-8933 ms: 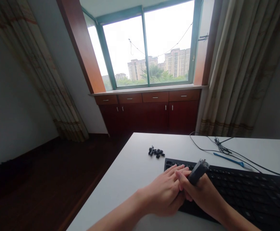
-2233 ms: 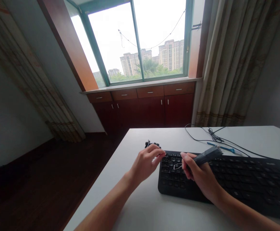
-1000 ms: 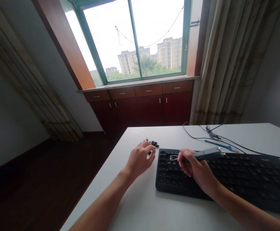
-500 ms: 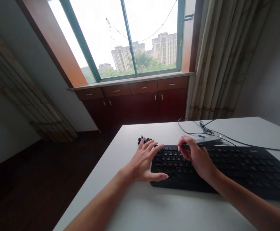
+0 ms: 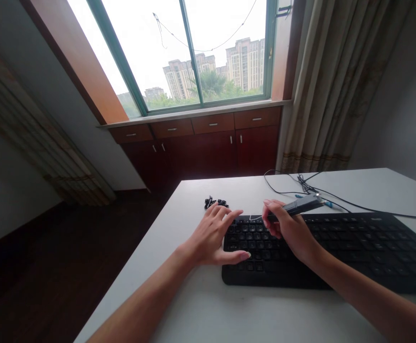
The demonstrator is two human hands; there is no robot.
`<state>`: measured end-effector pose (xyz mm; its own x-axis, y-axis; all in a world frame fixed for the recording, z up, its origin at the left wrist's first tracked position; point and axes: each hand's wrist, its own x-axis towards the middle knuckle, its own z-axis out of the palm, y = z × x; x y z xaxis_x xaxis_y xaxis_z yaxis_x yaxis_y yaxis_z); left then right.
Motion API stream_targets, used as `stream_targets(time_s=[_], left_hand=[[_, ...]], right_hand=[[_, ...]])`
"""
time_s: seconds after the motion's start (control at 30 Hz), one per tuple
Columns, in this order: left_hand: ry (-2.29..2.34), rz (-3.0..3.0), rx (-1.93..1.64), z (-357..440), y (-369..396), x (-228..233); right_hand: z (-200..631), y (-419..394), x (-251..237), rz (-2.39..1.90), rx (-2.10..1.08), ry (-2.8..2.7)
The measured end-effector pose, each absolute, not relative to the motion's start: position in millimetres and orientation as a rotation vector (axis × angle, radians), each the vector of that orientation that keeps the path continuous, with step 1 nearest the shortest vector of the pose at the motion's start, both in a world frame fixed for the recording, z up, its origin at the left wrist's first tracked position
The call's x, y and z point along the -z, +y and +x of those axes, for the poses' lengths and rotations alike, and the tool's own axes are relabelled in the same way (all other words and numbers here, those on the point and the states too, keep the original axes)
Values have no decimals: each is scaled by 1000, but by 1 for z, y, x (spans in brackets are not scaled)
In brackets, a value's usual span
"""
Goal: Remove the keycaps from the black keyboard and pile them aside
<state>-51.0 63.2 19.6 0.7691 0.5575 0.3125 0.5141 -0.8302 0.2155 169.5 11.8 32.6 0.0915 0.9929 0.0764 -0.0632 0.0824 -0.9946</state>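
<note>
A black keyboard (image 5: 350, 257) lies on the white table, its left part showing bare key sockets where keycaps are off. My left hand (image 5: 215, 233) rests at the keyboard's left edge, fingers spread, with nothing in it. Above the upper left keys, my right hand (image 5: 286, 226) pinches a dark-handled keycap puller (image 5: 304, 204). The puller's thin wire end reaches left to the top row of keys. Whether the wire has hooked a key, I cannot tell. Just beyond my left fingertips sits a small heap of black keycaps (image 5: 211, 203).
Black cable (image 5: 302, 181) lies looped on the white table (image 5: 150, 271) behind the keyboard. A small blue piece (image 5: 328, 204) shows by the puller's rear end. Past the table stand a red-brown cabinet (image 5: 200, 152), a window and curtains (image 5: 322, 95).
The rear end of the puller has swung up in my right hand, and its wire end shows more clearly. My left hand stays spread at the keyboard's edge. The view has tilted slightly.
</note>
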Motion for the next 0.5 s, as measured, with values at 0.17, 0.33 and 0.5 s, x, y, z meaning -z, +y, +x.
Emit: stream_targets(time_s=[0.17, 0.33, 0.5], left_hand=[[688, 2835, -641, -49, 58, -23], [565, 2860, -679, -47, 53, -23], [565, 2866, -669, -46, 53, -23]], right_hand=[[170, 8, -33, -1156, -1198, -1215], [170, 4, -36, -1197, -1282, -1294], [166, 3, -31, -1273, -1227, -1392]])
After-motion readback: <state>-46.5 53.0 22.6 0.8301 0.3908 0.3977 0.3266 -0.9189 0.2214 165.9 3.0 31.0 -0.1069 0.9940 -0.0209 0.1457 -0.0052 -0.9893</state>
